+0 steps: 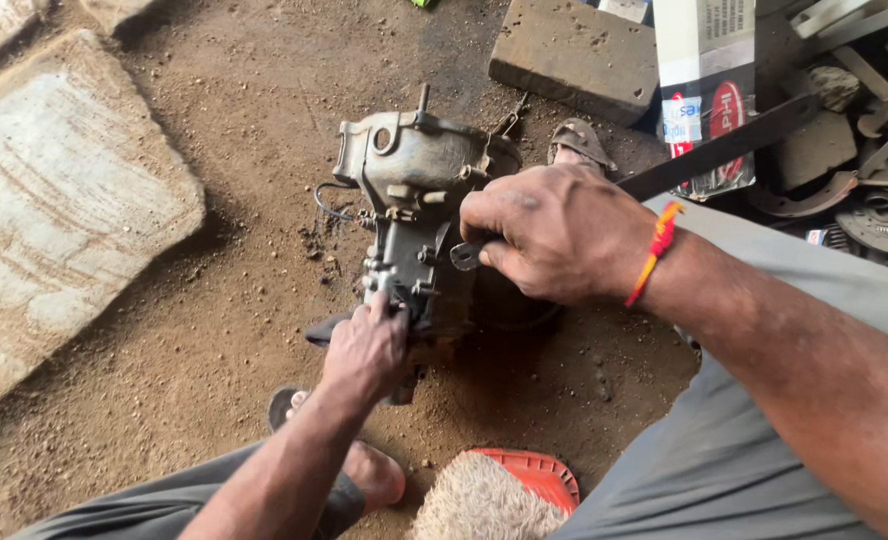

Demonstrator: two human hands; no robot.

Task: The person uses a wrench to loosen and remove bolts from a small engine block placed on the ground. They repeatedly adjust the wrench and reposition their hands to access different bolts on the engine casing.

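A grimy grey metal engine casing (414, 170) stands on the dirt ground in the middle of the head view. My right hand (554, 232) is closed around a small ring spanner (465, 256) held against the casing's right side; a red and orange thread is tied at that wrist. My left hand (366, 348) grips the lower front of the casing, fingers curled over its fittings. A thin black wire (329, 205) loops off the casing's left side. What lies under my left palm is hidden.
Flat stone slabs (54, 200) lie to the left. A brick (574, 55), a printed carton (706, 90), a dark flat bar (724, 148) and scrap metal parts (864, 130) crowd the top right. My sandalled feet and an orange-rimmed woolly object (494, 495) are below.
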